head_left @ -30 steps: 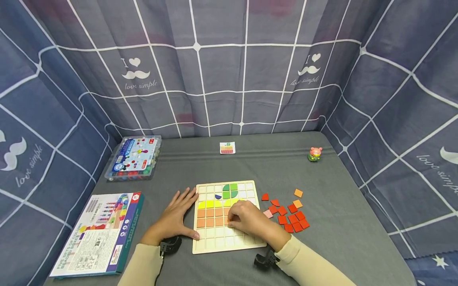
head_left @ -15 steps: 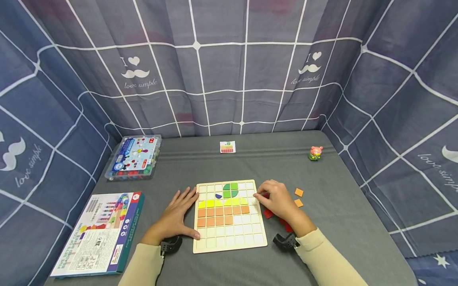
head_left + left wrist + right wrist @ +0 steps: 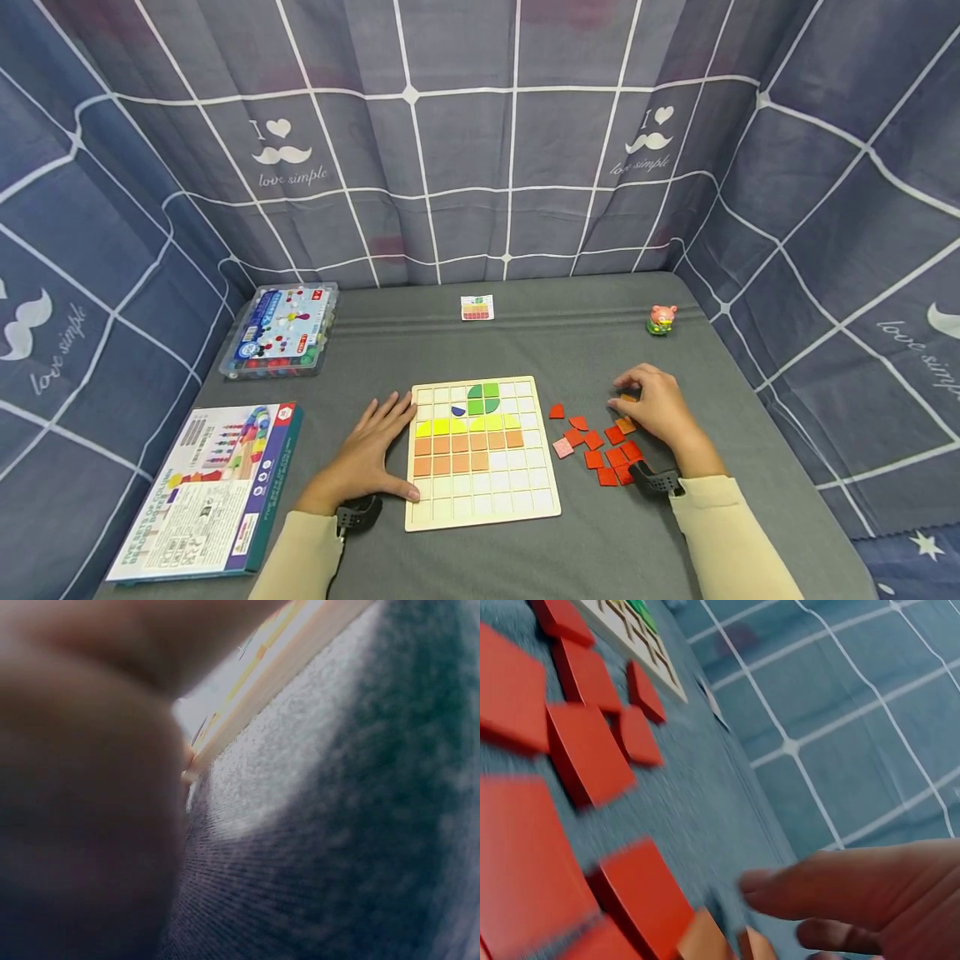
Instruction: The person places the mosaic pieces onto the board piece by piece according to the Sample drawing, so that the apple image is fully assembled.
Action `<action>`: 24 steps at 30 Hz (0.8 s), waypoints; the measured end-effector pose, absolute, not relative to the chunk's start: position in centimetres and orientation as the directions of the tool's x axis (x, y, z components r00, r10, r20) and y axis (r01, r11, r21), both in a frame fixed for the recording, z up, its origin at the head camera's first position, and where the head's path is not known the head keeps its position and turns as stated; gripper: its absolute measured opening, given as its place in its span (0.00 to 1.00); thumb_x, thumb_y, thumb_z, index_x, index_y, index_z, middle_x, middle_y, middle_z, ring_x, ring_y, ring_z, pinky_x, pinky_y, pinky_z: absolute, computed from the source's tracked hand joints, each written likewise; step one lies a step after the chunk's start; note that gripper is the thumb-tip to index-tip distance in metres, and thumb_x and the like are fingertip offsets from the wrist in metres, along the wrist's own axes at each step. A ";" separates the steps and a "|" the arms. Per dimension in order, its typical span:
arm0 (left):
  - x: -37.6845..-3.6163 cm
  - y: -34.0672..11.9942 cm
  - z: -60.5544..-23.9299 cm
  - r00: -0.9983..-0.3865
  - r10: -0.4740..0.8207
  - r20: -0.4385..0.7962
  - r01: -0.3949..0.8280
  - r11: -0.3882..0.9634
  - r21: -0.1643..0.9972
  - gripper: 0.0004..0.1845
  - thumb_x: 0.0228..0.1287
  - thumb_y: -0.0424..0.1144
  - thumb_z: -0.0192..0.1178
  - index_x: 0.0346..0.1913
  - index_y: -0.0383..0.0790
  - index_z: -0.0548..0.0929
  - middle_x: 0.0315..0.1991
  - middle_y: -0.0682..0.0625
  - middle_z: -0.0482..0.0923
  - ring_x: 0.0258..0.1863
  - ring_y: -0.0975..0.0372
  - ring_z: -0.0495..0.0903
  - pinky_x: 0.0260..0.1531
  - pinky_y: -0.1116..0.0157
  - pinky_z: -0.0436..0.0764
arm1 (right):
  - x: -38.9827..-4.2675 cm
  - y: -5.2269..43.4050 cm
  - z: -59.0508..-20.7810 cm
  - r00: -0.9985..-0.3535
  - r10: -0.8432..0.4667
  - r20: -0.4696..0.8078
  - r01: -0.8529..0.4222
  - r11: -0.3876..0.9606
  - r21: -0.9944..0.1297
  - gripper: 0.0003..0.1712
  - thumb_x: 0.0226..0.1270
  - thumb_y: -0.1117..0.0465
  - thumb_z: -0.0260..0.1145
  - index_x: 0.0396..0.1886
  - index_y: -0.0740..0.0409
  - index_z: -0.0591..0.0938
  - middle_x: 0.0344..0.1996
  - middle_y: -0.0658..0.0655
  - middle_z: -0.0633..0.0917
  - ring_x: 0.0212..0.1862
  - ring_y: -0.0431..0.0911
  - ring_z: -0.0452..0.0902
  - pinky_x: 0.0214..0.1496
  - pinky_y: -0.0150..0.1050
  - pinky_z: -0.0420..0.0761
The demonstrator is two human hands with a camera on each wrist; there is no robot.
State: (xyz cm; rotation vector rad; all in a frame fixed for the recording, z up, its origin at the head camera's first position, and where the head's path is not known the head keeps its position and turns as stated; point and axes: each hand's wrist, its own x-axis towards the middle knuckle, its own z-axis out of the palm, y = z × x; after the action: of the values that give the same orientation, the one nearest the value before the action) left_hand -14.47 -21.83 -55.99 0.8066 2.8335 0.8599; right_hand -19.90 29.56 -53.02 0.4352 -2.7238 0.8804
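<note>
A wooden grid board [image 3: 483, 500] lies near the table's front, with green, yellow and orange tiles [image 3: 461, 454] filling its upper rows. My left hand [image 3: 378, 450] lies flat on the cloth, its fingers against the board's left edge [image 3: 262, 682]. My right hand [image 3: 648, 402] is to the right of the board, its bent fingers over an orange tile [image 3: 630, 397]. In the right wrist view the fingers [image 3: 795, 889] hover just above two orange tiles [image 3: 705, 941] lying on the cloth. Several red tiles [image 3: 603, 454] lie between the hand and the board.
A pink tile [image 3: 562, 447] sits at the red pile's left edge. A clear plastic box [image 3: 281, 333] and a printed game box [image 3: 206, 487] are on the left. A small pattern card [image 3: 477, 309] and a pig toy [image 3: 661, 322] stand at the back. Curtains surround the table.
My right hand left the board's orange row, moved right past the red tiles and now hovers over the orange tiles. The left hand has not moved.
</note>
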 end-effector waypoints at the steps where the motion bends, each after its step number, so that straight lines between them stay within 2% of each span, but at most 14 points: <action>1: -14.5 -21.8 -56.0 -0.860 0.504 0.079 0.463 0.705 0.537 0.78 0.30 0.79 0.78 0.84 0.38 0.60 0.84 0.44 0.50 0.83 0.47 0.44 0.79 0.44 0.38 | -19.8 30.0 -53.0 -0.931 -0.211 0.298 -0.346 0.774 -0.531 0.15 0.49 0.66 0.87 0.37 0.60 0.90 0.36 0.53 0.85 0.39 0.52 0.79 0.42 0.50 0.79; 7: -14.5 -22.0 -56.4 -0.860 0.504 0.078 0.462 0.707 0.535 0.78 0.30 0.79 0.78 0.84 0.40 0.59 0.84 0.45 0.49 0.83 0.48 0.43 0.79 0.45 0.37 | -19.1 31.5 -52.9 -0.956 -0.257 0.142 -0.292 0.782 -0.550 0.14 0.57 0.60 0.84 0.40 0.58 0.90 0.39 0.52 0.83 0.40 0.49 0.76 0.43 0.49 0.78; 9: -14.5 -22.0 -56.4 -0.862 0.501 0.082 0.461 0.705 0.538 0.78 0.30 0.79 0.78 0.84 0.39 0.59 0.84 0.45 0.50 0.83 0.48 0.43 0.79 0.45 0.37 | -18.9 31.6 -53.0 -0.958 -0.258 0.125 -0.284 0.788 -0.547 0.13 0.59 0.60 0.83 0.41 0.58 0.90 0.39 0.53 0.82 0.40 0.49 0.76 0.43 0.49 0.78; 12: -14.4 -22.1 -56.4 -0.865 0.496 0.078 0.454 0.706 0.543 0.78 0.30 0.79 0.78 0.84 0.39 0.60 0.84 0.46 0.51 0.83 0.48 0.43 0.79 0.45 0.37 | -18.9 31.4 -53.1 -0.958 -0.247 0.144 -0.286 0.794 -0.536 0.10 0.60 0.63 0.81 0.40 0.58 0.90 0.38 0.53 0.83 0.39 0.49 0.77 0.43 0.50 0.79; 18: -14.3 -22.0 -56.3 -0.865 0.495 0.086 0.457 0.705 0.542 0.78 0.30 0.79 0.78 0.84 0.39 0.60 0.83 0.45 0.53 0.83 0.47 0.44 0.78 0.43 0.38 | -18.9 30.8 -53.3 -0.947 -0.226 0.229 -0.312 0.816 -0.487 0.08 0.55 0.69 0.80 0.35 0.59 0.90 0.35 0.52 0.85 0.37 0.49 0.79 0.40 0.50 0.80; 24: -14.3 -22.0 -56.2 -0.858 0.501 0.116 0.479 0.695 0.536 0.77 0.31 0.78 0.79 0.83 0.37 0.61 0.83 0.44 0.55 0.82 0.44 0.46 0.78 0.41 0.40 | -19.0 30.2 -53.4 -0.939 -0.216 0.266 -0.322 0.821 -0.472 0.08 0.53 0.70 0.78 0.34 0.60 0.91 0.33 0.52 0.84 0.36 0.49 0.79 0.38 0.48 0.80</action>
State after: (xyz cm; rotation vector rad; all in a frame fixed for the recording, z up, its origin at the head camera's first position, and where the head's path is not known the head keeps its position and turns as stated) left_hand -14.33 -21.96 -56.16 0.8260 2.8561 0.8862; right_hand -19.00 30.19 -53.39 0.4195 -2.8038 0.7791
